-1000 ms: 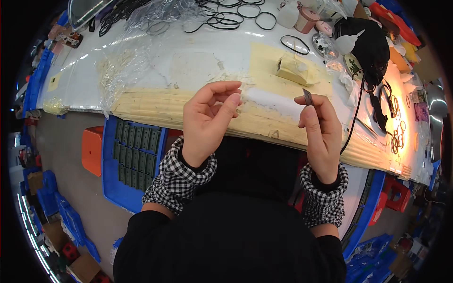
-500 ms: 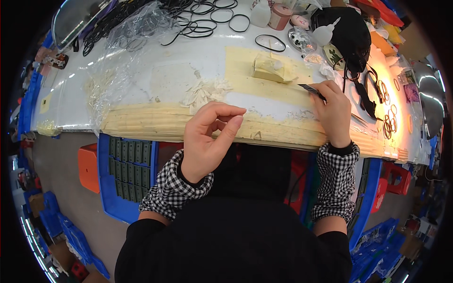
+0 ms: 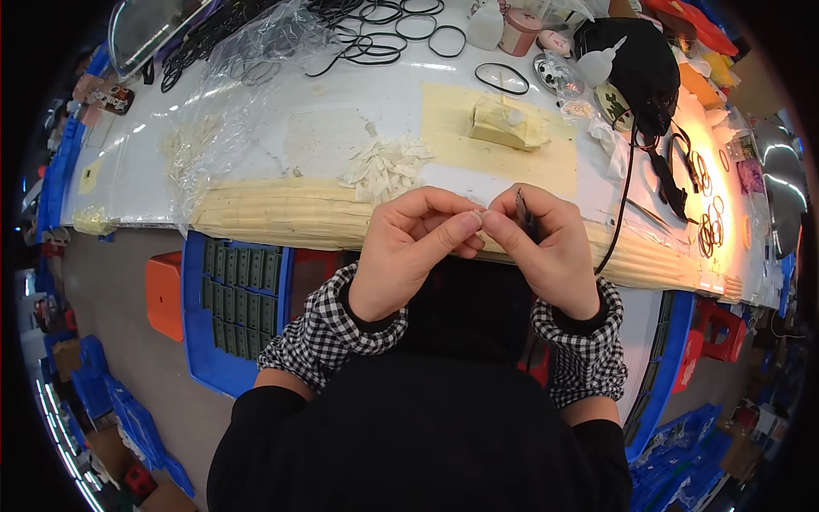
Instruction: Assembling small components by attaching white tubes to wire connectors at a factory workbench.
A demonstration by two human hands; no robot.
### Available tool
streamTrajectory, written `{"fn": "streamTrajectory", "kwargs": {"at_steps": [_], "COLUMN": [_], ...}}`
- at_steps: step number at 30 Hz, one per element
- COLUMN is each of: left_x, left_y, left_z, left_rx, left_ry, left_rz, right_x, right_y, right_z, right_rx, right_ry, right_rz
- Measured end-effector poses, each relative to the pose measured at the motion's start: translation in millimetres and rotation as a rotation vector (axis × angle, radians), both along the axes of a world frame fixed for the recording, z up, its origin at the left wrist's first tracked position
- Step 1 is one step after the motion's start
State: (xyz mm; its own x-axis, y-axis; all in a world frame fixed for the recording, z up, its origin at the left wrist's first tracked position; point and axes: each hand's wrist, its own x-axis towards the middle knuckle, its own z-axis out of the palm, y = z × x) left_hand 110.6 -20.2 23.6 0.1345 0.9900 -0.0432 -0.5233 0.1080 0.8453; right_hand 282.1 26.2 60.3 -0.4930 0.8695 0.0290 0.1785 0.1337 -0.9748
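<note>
My left hand [image 3: 408,252] and my right hand [image 3: 550,252] meet fingertip to fingertip above the front edge of the bench. The left thumb and forefinger are pinched; whatever lies between them is too small to make out. A dark, thin knife blade [image 3: 524,212] is tucked in my right hand, pointing up past its fingers, while that thumb and forefinger touch the left fingertips. Beyond the hands, a yellow block [image 3: 505,132] with a peeled, ragged top rests on a yellow sheet [image 3: 444,107]. Crumpled pale strips [image 3: 388,164] are heaped to its left.
Layered yellow tape [image 3: 273,213] covers the bench's front edge. Black rubber rings [image 3: 375,47] and clear plastic film [image 3: 256,51] lie at the far left. Tweezers [image 3: 650,217] and a black cord [image 3: 627,196] are at the right. Blue trays [image 3: 196,341] of dark green parts stand below.
My right hand has come left and nearer with the blade, away from beside the yellow block, and its fingertips now touch the left's. My left hand has shifted slightly right. The whole view moved slightly.
</note>
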Motion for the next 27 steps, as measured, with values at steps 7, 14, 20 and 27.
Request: {"fn": "streamTrajectory", "kwargs": {"at_steps": [7,14,20,27], "left_x": [-14,-10,-13,-20], "left_y": [-3,-3,-1,-2], "left_z": [-7,-2,-15,-11], "left_rx": [-0.06,-0.05,0.081,-0.029], "left_ry": [-0.105,-0.17,-0.241,-0.206], "left_rz": [0.013,-0.001,-0.073,-0.025], "right_x": [-10,-11,-10,-10], "right_y": [-6,-9,-9,-12], "right_z": [-15,-10,-5,-7], "right_rx": [-0.055,-0.281,-0.505,-0.177], "right_ry": [0.156,0.257,0.322,0.233], "right_rz": [0.034,0.035,0.166,0.095]}}
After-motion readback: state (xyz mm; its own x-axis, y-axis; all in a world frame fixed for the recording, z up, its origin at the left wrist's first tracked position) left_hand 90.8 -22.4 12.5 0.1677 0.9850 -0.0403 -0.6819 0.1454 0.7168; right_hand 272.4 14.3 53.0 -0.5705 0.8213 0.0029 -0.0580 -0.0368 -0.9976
